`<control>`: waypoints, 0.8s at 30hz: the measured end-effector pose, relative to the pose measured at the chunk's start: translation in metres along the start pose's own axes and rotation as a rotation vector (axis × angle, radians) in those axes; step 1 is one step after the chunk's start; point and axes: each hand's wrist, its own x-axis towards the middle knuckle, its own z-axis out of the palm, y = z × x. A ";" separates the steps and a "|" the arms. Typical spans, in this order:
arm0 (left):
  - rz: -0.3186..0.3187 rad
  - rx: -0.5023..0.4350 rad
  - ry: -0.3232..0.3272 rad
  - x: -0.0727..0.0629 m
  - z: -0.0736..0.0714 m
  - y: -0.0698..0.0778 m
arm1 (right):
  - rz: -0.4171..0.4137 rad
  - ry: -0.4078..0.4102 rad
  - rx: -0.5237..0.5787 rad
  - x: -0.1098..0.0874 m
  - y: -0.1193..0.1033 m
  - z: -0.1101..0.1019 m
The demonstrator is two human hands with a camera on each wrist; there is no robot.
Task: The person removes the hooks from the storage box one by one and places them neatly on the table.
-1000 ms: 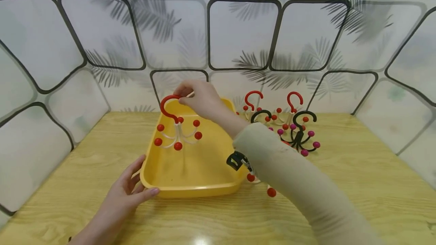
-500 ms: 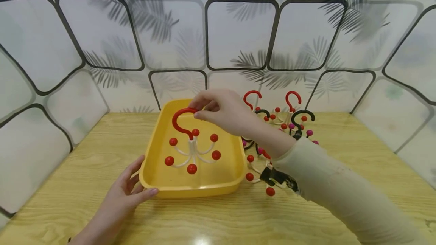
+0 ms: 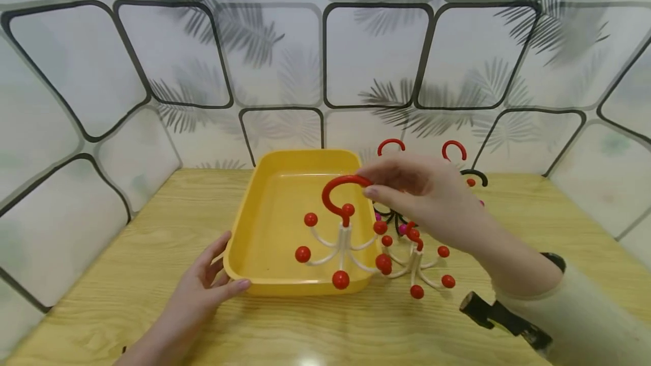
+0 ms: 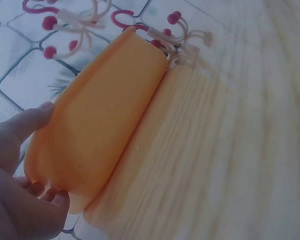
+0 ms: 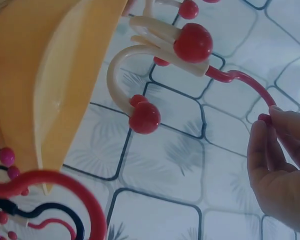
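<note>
My right hand [image 3: 427, 196] pinches the curved end of a red hook; below it hangs a rotating multi-arm hanger [image 3: 344, 242] with white arms tipped in red balls. This hanger overlaps the right front corner of the yellow tray [image 3: 285, 208] in the head view. Thumb and fingertips grip the hook's tip in the right wrist view, the arms [image 5: 165, 55] pointing away from the hand. At the tray's left front corner, my left hand [image 3: 200, 284] holds the rim. In the left wrist view, its thumb lies on the tray's wall [image 4: 100, 120] and the other fingers curl at the edge.
Another red-and-white hanger [image 3: 416, 267] stands on the wooden table [image 3: 285, 326] right of the tray. Behind my right hand are black hangers [image 3: 393, 218] with magenta balls and further red hooks [image 3: 454, 148], partly hidden. A patterned wall [image 3: 376, 61] closes off the back.
My right hand has carried the hanger rightward and nearer, from above the tray's left part to its right front corner. The left hand keeps its hold on the tray. The head view has shifted slightly.
</note>
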 end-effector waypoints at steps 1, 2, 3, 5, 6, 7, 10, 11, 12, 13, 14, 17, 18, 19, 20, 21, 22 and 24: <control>0.002 -0.002 -0.002 0.000 0.000 0.000 | -0.021 0.020 -0.006 -0.005 0.000 -0.003; 0.005 -0.004 -0.004 -0.001 0.000 0.000 | -0.032 0.038 -0.015 -0.009 0.000 -0.007; 0.008 -0.004 -0.005 -0.001 0.000 0.000 | -0.040 0.058 -0.027 -0.014 0.000 -0.011; 0.011 0.000 -0.005 -0.001 0.000 0.000 | -0.047 0.083 -0.043 -0.023 0.001 -0.019; 0.011 0.004 -0.003 -0.001 0.000 0.001 | -0.043 0.093 -0.034 -0.028 0.002 -0.023; 0.008 0.006 -0.002 -0.001 0.000 0.001 | -0.040 0.103 -0.018 -0.032 0.003 -0.028; 0.000 0.012 0.000 -0.001 0.000 0.002 | -0.064 0.150 0.039 -0.046 0.012 -0.040; -0.003 0.014 0.001 -0.001 0.000 0.002 | -0.086 0.169 0.071 -0.050 0.015 -0.044; -0.005 0.016 0.002 -0.001 0.000 0.002 | -0.100 0.190 0.094 -0.055 0.018 -0.048; -0.010 0.018 0.004 -0.001 0.000 0.003 | -0.119 0.210 0.108 -0.059 0.021 -0.052; -0.013 0.021 0.004 -0.001 0.000 0.003 | -0.130 0.232 0.107 -0.063 0.023 -0.056; -0.022 0.026 0.012 0.000 0.000 0.003 | -0.134 0.276 0.089 -0.075 0.028 -0.069; -0.023 0.028 0.012 0.000 0.000 0.003 | -0.111 0.295 0.038 -0.079 0.030 -0.073; -0.023 0.029 0.011 0.000 -0.001 0.003 | -0.092 0.310 -0.019 -0.082 0.031 -0.077; -0.021 0.030 0.009 0.001 -0.001 0.003 | -0.072 0.324 -0.084 -0.086 0.033 -0.080; -0.020 0.028 0.008 0.001 -0.001 0.003 | -0.062 0.332 -0.117 -0.089 0.036 -0.084; -0.018 0.027 0.007 0.000 -0.001 0.003 | -0.057 0.340 -0.139 -0.092 0.040 -0.087; -0.013 0.025 0.002 0.000 -0.001 0.003 | -0.043 0.348 -0.206 -0.099 0.047 -0.094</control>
